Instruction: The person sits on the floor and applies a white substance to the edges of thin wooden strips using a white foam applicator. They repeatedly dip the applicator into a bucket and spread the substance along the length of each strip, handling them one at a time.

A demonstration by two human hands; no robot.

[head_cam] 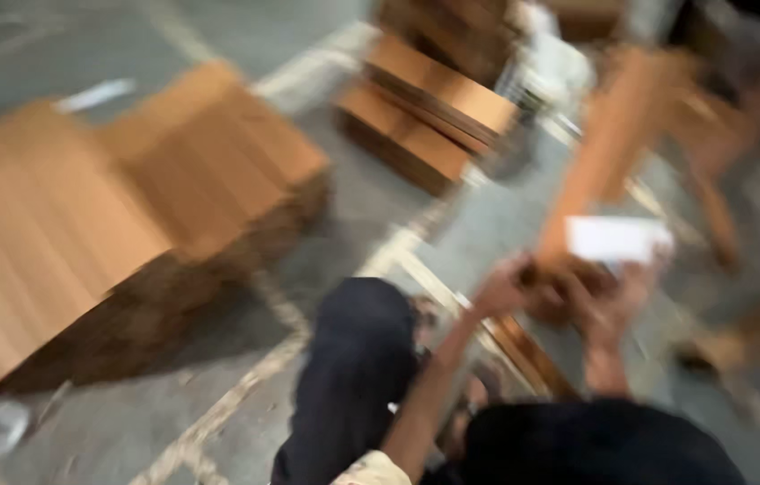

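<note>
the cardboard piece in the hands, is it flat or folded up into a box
Flat, as far as the blur allows: the cardboard piece shows as one long slab rising from the left hand and right hand.

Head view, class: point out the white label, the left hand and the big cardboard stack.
white label (618, 239), head view, its middle
left hand (499, 289), head view, the knuckles
big cardboard stack (83, 207), head view, top sheet

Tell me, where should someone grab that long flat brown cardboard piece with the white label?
Probably by its near bottom end, from below and both sides, as the left hand and right hand do now. The long flat brown cardboard piece stands tilted, so its low end is closest.
</note>
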